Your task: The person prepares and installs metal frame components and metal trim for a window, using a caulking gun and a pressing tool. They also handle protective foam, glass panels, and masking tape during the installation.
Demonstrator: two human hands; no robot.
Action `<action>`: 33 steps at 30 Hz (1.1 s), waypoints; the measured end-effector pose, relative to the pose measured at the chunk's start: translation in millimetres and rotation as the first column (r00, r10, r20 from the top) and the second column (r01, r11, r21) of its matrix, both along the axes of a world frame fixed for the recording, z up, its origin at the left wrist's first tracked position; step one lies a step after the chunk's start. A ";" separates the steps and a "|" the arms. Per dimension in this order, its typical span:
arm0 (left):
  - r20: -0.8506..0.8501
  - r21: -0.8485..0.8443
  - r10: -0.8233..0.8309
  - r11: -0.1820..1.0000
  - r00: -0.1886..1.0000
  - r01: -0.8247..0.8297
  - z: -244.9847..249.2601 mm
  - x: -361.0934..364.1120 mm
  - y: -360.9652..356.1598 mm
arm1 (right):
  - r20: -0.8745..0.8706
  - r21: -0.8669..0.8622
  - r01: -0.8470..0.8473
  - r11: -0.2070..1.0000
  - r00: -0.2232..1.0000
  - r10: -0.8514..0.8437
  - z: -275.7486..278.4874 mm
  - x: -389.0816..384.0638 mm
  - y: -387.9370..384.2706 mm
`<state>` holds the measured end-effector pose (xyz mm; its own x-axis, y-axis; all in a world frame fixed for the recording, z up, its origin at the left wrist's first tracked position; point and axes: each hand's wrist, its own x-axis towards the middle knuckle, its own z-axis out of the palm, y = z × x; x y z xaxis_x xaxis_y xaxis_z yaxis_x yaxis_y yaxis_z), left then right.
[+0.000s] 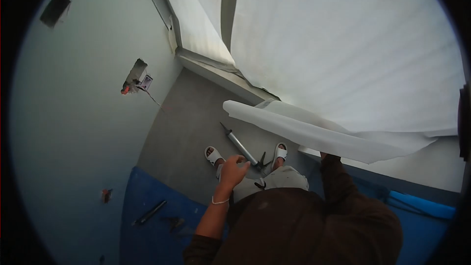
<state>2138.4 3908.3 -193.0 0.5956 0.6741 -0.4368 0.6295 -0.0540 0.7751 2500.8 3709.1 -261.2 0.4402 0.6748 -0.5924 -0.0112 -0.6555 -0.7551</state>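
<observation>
Head: left hand (233, 171) near one caulking gun (243, 150), right hand (324, 155) behind sheet (314, 136)

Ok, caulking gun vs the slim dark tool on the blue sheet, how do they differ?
The caulking gun has a silver barrel; the slim tool looks dark. The gun lies on grey floor, the slim tool on the blue sheet. Both lie flat.

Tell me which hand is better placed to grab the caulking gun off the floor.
Probably your left hand: it looks nearer the caulking gun, with nothing obvious between them. Your right hand is mostly hidden at the white sheet.
</observation>
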 end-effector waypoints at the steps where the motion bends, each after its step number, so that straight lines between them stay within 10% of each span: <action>1: -0.070 -0.045 0.117 0.992 0.991 -0.120 -33.6 -29.0 11.9 | -0.002 -0.074 -0.006 0.997 1.000 0.006 2.8 10.7 9.2; 9: -0.533 -0.031 0.366 0.893 0.763 -0.449 -174.2 -107.9 -25.4 | 0.057 -0.577 0.204 0.791 0.976 -0.210 -3.4 76.2 78.2; 11: -0.576 -0.063 0.370 0.869 0.729 -0.491 -185.7 -107.6 -34.4 | 0.198 -0.675 0.598 0.431 0.710 -0.676 -71.0 54.8 59.7; 13: -0.492 0.040 0.464 0.857 0.736 -0.514 -200.8 -111.3 -45.3 | 0.152 -0.773 0.485 0.408 0.767 -0.623 -106.8 8.0 68.6; 16: -0.502 0.007 0.460 0.849 0.732 -0.529 -231.0 -116.7 -56.1 | -0.064 -0.800 0.118 0.588 0.958 -0.280 -172.0 -21.9 111.3; 20: -0.547 -0.046 0.348 0.895 0.761 -0.443 -258.5 -111.9 -77.1 | 0.160 -0.852 0.201 0.484 0.979 -0.125 -235.9 9.7 133.1; 22: -0.557 -0.036 0.351 0.895 0.753 -0.444 -272.3 -112.0 -82.3 | 0.168 -0.760 0.192 0.621 0.981 -0.099 -274.7 53.3 106.4; 23: -0.563 -0.052 0.340 0.895 0.753 -0.443 -279.3 -110.5 -84.1 | 0.155 -0.834 -0.156 0.529 0.855 0.495 -289.1 79.8 94.3; 24: -0.576 -0.056 0.322 0.902 0.752 -0.429 -282.4 -110.6 -87.5 | 0.063 -0.886 -0.393 0.244 0.420 0.905 -303.8 100.8 77.4; 25: -0.589 -0.056 0.306 0.908 0.748 -0.416 -285.4 -109.9 -89.2 | 0.285 -0.760 0.091 0.644 0.936 0.204 -328.2 90.1 83.0; 28: -0.613 -0.057 0.271 0.922 0.742 -0.383 -292.6 -107.4 -90.5 | 0.338 -0.618 0.331 0.714 0.931 -0.139 -316.8 18.9 167.5; 33: -0.625 -0.045 0.250 0.934 0.740 -0.354 -294.9 -105.8 -86.6 | 0.366 -0.598 0.054 0.799 0.906 0.213 -396.6 118.6 78.3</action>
